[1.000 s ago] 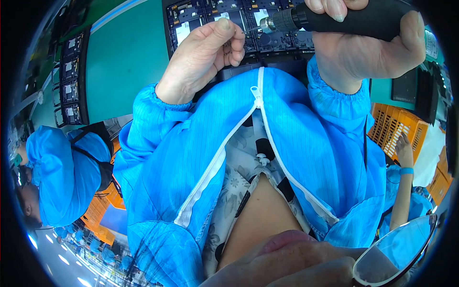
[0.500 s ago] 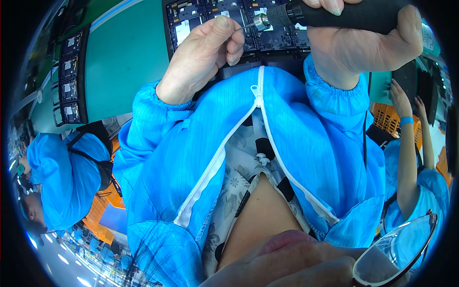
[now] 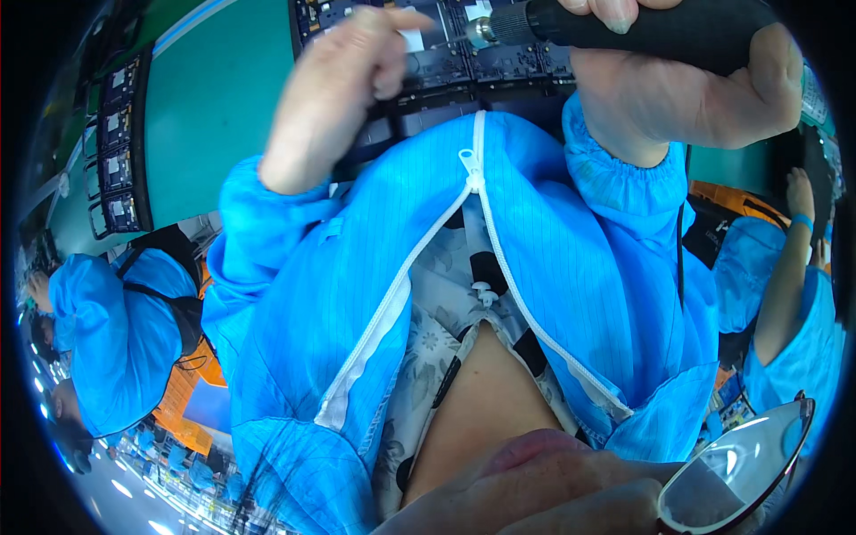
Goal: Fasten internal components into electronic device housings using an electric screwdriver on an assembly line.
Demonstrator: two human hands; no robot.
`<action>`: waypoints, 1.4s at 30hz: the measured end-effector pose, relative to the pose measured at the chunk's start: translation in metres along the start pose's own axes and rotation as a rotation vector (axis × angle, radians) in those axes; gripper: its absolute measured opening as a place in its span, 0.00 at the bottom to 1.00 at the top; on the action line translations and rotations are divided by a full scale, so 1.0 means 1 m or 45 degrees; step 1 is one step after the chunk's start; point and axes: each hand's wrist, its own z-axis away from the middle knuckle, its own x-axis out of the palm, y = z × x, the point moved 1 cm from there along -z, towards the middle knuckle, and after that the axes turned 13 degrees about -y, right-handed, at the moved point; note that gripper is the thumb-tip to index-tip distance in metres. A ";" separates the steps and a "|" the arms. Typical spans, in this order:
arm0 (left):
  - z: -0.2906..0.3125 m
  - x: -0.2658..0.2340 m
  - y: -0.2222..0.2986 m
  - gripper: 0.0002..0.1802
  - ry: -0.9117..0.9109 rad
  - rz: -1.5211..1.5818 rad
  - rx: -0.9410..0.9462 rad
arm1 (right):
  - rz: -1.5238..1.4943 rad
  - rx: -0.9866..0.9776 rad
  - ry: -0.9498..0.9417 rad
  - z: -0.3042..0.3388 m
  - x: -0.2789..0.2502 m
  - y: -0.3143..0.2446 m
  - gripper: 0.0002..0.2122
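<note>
My right hand (image 3: 687,98) is wrapped round a black electric screwdriver (image 3: 651,34), held level at the top right. Its silver chuck (image 3: 481,32) and thin bit (image 3: 449,43) point left, over a set of dark device housings (image 3: 446,71) with small circuit parts and white patches. Left of the bit tip, my left hand (image 3: 343,85) hovers above the housings, apart from the screwdriver. Motion smears its fingers, and whether anything is between them does not show.
Another column of dark housings (image 3: 120,165) lies along the left of the green work surface (image 3: 209,116). A black cable (image 3: 684,241) hangs by my right sleeve. Co-workers in blue sit at the left (image 3: 125,330) and right (image 3: 794,312), near orange crates (image 3: 183,406).
My left hand has moved left, away from the screwdriver bit, where its fingers were pinched together. The right hand keeps its grip on the screwdriver. At the right, the co-worker's arm has shifted.
</note>
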 end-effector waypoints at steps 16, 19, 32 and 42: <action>0.055 -0.097 -0.032 0.15 0.179 0.943 0.346 | 0.020 0.217 0.001 0.046 -0.015 0.043 0.16; 0.055 -0.088 -0.021 0.17 0.549 0.858 0.134 | 0.070 0.246 0.006 0.042 -0.016 0.040 0.17; 0.059 -0.087 -0.016 0.08 0.344 0.837 0.196 | 0.054 0.356 -0.081 0.029 -0.009 0.046 0.16; 0.055 -0.064 -0.029 0.15 0.120 0.823 0.160 | 0.124 0.400 -0.201 0.004 0.007 0.033 0.16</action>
